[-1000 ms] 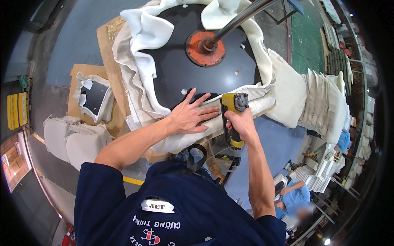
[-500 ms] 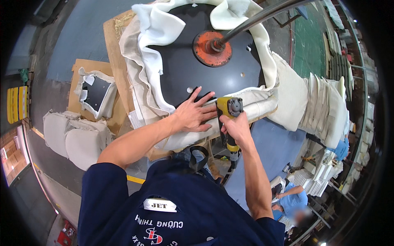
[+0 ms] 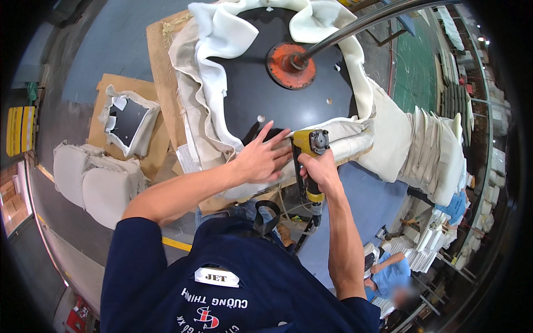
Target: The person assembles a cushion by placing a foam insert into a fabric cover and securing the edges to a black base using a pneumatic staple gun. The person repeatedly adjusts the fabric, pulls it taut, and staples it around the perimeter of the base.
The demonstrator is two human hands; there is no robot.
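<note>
A yellow and black staple gun (image 3: 311,142) is gripped in my right hand (image 3: 321,171), its nose against the near edge of an upside-down seat cushion. Beside it my left hand (image 3: 261,158) lies with fingers spread over that edge, on the beige fabric (image 3: 347,145). The seat's black base panel (image 3: 250,105) faces up, with holes in it. White padding (image 3: 214,105) rises loosely around its left and far sides. An orange round press foot (image 3: 291,65) on a metal rod rests on the panel. The staple gun's tip is hidden by its body.
A smaller cushion with a black base (image 3: 127,125) lies on a brown board (image 3: 102,97) at left. Finished beige cushions (image 3: 108,180) stand below it. Stacked beige covers (image 3: 430,150) are at right. A person in a blue shirt (image 3: 391,275) sits at lower right.
The view has shifted slightly. My left hand has shifted a little, its palm lifting at the near side of the cushion edge. The staple gun stays at the edge in my right hand.
</note>
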